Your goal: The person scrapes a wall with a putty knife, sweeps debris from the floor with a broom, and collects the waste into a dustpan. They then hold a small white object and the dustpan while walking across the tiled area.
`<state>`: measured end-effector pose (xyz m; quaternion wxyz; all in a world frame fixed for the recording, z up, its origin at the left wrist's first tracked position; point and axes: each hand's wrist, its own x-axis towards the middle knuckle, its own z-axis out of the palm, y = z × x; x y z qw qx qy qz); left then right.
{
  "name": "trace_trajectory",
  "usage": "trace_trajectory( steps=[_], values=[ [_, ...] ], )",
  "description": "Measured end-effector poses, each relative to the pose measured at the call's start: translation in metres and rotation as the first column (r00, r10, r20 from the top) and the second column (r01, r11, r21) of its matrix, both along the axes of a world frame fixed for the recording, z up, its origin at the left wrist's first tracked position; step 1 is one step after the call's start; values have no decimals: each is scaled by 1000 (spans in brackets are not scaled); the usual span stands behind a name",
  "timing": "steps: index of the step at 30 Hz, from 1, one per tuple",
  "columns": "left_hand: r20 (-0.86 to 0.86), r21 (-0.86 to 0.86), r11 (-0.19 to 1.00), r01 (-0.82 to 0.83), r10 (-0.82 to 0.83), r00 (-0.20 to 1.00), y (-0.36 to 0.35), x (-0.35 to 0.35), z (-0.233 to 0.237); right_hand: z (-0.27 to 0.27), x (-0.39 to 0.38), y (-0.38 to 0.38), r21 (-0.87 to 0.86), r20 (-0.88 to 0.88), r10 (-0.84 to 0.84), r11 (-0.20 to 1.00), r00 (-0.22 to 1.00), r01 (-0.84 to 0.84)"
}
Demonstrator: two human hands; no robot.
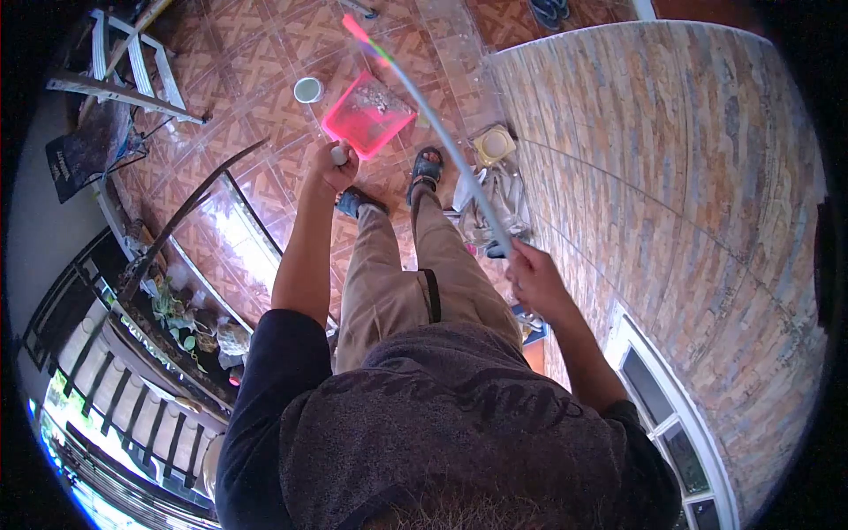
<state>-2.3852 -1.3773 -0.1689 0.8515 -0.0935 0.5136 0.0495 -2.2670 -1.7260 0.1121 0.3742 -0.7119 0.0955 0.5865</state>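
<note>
My left hand (337, 165) is closed around the handle of a pink dustpan (343, 124), which is low over or on the tiled floor and has grey debris in it. In my right hand (535, 281) is the upper part of a long pale-blue broom (450, 146). Its handle slants forward and left, past the dustpan's right side, to a pink far end with multicoloured streaks. The bristles cannot be made out clearly. Just beyond the dustpan, to the left, stands a small round tub (308, 90) with pale green contents.
A stepladder (141, 75) stands at the far left, near a dark bag (75, 168). Plastic sheeting (499, 208) and a yellowish container (493, 144) lie beside the stone-patterned wall (671, 141) on the right. Potted plants (172, 309) and a railing are on the left.
</note>
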Motion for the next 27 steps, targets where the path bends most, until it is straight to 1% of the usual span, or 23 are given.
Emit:
trace_trajectory(
  steps=[1,2,4,5,6,7,8,9,10,11,12,13,14,16,17,18,20,21,22,24,25,26,27],
  values=[
    [-1,2,1000,-5,5,1000,1,-5,0,3,7,1,-76,147,107,992,983,-96],
    [6,0,1000,6,-6,1000,1,-12,0,3,13,0,-165,279,220,970,935,-179],
    [8,-4,1000,14,-14,1000,2,-23,-2,-8,26,-1,-201,263,203,968,943,-153],
    [18,-19,999,25,-25,1000,2,-28,-2,-3,31,9,-218,252,184,967,950,-130],
    [29,-32,999,39,-38,999,3,-32,-2,-14,30,6,-217,246,186,967,951,-133],
    [24,-31,999,39,-38,999,5,-37,-1,-31,27,-3,-195,262,127,978,957,-76],
    [3,-32,995,97,-97,995,8,-42,1,-38,24,-3,-173,277,66,985,959,-17],
    [-15,-34,988,154,-154,988,11,-44,2,-46,18,-3,-190,188,-79,975,979,115],
    [-17,-35,987,154,-155,988,12,-46,3,-53,13,-1,-191,185,-80,975,979,115],
    [-55,-47,980,195,-198,979,13,-47,5,-63,5,-2,-176,47,-233,955,971,238],
    [-92,-61,970,236,-241,966,13,-47,7,-73,-4,-3,-180,-93,-378,916,921,358],
    [-93,-63,969,237,-242,966,15,-47,7,-80,-12,2,-156,-163,-406,910,899,383],
    [-94,-65,968,241,-246,965,17,-47,7,-82,-19,4,-159,-165,-407,910,898,383],
    [-93,-64,968,244,-249,964,21,-44,3,-85,-32,13,-87,-337,-325,945,883,315],
    [-84,-60,971,233,-237,968,21,-45,-1,-72,-35,21,-76,-396,-338,939,854,336],
    [-76,-54,974,222,-225,971,21,-47,-4,-57,-39,28,-77,-399,-337,939,853,335],
    [-62,-38,975,217,-219,974,25,-51,-7,-28,-48,35,-77,-276,-205,979,939,191],
    [-47,-24,976,215,-216,975,28,-54,-8,-14,-51,32,-34,-273,-212,977,938,211],
    [-47,-19,976,217,-218,975,30,-56,-4,0,-50,31,-30,-273,-213,977,938,213],
    [12,-90,980,179,-179,984,32,-58,5,22,-42,28,46,-161,-97,993,982,105],
    [19,-86,980,179,-178,984,33,-61,3,26,-38,24,-2,-115,-90,996,989,90],
    [54,-124,986,110,-104,993,32,-66,-3,22,-32,19,1,-108,-89,996,990,90],
    [85,-164,986,42,-28,996,32,-69,-10,10,-25,15,-53,88,119,992,989,-115]
  ],
)
